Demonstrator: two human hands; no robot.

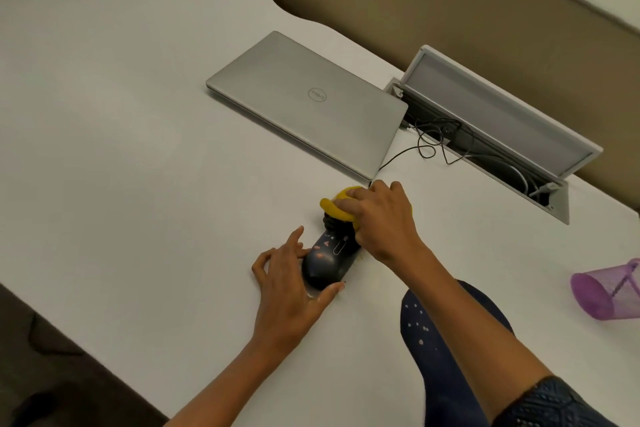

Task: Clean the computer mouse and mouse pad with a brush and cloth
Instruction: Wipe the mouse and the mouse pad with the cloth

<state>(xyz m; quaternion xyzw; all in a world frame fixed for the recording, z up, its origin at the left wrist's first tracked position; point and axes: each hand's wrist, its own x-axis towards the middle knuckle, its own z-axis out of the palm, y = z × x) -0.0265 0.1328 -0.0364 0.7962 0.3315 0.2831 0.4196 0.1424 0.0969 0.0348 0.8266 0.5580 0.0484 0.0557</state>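
Head view, listed left to right for you:

- White desk [138, 149]: runs the full width of the scene.
- Your left hand [291, 288]: near centre, thumb and fingers curled round the near end of the mouse pad, pinning it to the desk.
- Mouse pad [325, 260]: dark navy with small pale markings, rolled or folded into a long shape, lying on the desk between your two hands and pointing away from you.
- Closed silver laptop [308, 104]: far of the hands, lying flat on the desk.
- Yellow cloth [337, 206]: bunched at the far end of the mouse pad, touching it.
- Your right hand [381, 218]: fingers curled over the yellow cloth, gripping it and pressing down. The computer mouse cannot be made out.
- Cable tray [502, 135]: far right, lid raised, black cables [436, 142] trailing out toward the laptop.
- Purple mesh cup [606, 288]: right edge, lying on its side.
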